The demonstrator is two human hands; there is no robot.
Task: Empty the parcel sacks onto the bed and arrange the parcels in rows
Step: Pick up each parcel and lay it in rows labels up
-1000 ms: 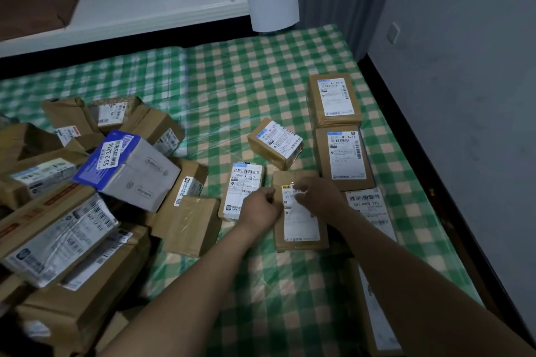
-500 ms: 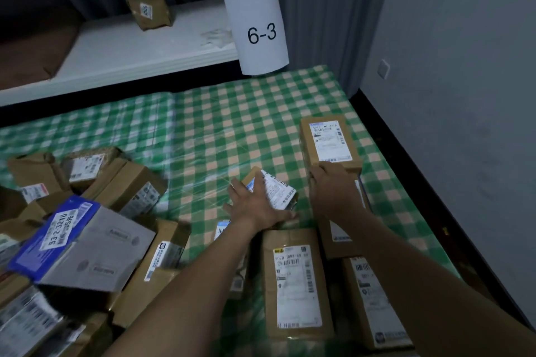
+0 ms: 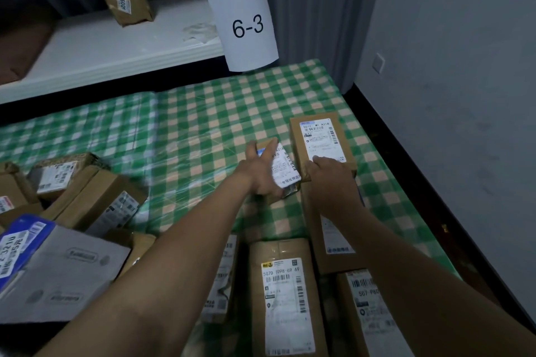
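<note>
One parcel (image 3: 283, 169) nearer far box (image 3: 321, 138)

Abt 12 parcels (image 3: 285, 298), 2 hands (image 3: 262, 175), 1 sign (image 3: 242, 17)

The small brown parcel (image 3: 285, 168) is tilted, white label up, gripped in your left hand (image 3: 259, 174), just beside the far parcel (image 3: 322, 139), which lies flat, label up, near the right edge of the green-checked bed (image 3: 203, 124); nearer you, the 502D parcel (image 3: 285, 295) lies flat, label up; at your left, a loose heap of boxes (image 3: 95, 200) lies jumbled.
</note>
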